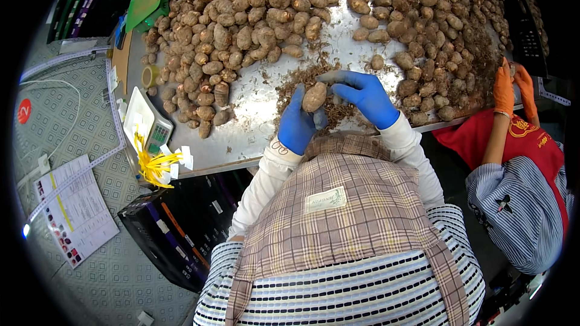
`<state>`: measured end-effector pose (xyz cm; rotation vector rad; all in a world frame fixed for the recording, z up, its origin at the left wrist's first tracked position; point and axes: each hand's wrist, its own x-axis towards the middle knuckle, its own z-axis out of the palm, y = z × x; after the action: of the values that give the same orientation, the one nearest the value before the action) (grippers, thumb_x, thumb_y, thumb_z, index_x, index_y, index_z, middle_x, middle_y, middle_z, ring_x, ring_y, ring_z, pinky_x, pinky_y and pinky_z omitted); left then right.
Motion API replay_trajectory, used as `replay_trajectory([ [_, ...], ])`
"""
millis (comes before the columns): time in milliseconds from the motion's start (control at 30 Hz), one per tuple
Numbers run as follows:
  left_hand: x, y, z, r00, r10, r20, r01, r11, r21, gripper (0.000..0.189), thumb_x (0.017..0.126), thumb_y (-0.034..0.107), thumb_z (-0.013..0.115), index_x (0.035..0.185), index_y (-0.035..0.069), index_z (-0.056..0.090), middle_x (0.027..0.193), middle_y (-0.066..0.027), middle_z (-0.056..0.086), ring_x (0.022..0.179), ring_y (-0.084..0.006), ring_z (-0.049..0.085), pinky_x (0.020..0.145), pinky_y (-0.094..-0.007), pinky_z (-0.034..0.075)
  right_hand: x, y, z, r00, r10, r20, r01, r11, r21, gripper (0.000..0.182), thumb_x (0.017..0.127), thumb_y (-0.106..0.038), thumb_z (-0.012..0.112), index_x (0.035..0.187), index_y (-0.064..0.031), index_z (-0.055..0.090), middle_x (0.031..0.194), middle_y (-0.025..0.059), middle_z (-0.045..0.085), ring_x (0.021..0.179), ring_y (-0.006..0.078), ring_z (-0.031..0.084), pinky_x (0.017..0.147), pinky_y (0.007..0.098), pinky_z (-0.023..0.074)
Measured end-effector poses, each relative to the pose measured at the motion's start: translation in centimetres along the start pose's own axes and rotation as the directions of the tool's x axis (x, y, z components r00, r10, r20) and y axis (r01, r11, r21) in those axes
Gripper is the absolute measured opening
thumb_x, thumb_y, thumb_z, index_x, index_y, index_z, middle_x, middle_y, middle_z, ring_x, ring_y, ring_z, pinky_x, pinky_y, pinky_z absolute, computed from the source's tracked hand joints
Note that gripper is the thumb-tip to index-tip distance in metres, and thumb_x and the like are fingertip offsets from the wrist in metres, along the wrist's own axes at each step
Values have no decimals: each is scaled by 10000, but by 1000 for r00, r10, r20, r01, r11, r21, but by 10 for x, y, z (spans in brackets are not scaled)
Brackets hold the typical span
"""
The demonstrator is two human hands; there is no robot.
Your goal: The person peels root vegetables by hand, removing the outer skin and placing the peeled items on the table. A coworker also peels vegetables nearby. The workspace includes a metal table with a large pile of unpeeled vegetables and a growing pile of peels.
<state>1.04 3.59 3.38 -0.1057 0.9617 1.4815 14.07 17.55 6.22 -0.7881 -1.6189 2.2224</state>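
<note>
My left hand (299,122), in a blue glove, holds a brown taro corm (314,97) between thumb and fingers above the metal table. Close to its right, my right hand (364,95), also gloved in blue, has its fingers spread and reaching towards the corm; whether a fingertip touches it is not clear. Beneath both hands lie loose brown root fibres (333,120). A large heap of taro corms (222,36) covers the table's left and far part, and a second heap (435,36) with more fibres spreads over the right.
At the left edge stand a white digital scale (149,120), yellow ties with white tags (156,163), a tape roll (149,76) and a green scale (147,0). Black crates (176,231) sit below the table edge (226,165). A co-worker's orange-gloved hands (504,86) are at the right.
</note>
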Motion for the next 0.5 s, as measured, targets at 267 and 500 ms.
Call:
replay_trajectory([
  [267,13,1,-23,986,-154,-58,152,988,-34,451,1021,388,322,987,8,562,714,-123,587,391,-148,402,392,-275,366,4,1,-1,962,191,198,-184,982,-52,276,897,-149,649,1139,-26,697,869,66,714,745,117,648,718,254,523],
  [500,13,-3,-33,985,-171,-1,171,984,-57,421,1021,326,329,937,-14,562,736,-130,601,373,-125,415,369,-246,362,3,-14,12,969,160,187,-133,980,-148,232,853,-102,676,1048,16,716,815,88,710,732,123,658,699,257,531],
])
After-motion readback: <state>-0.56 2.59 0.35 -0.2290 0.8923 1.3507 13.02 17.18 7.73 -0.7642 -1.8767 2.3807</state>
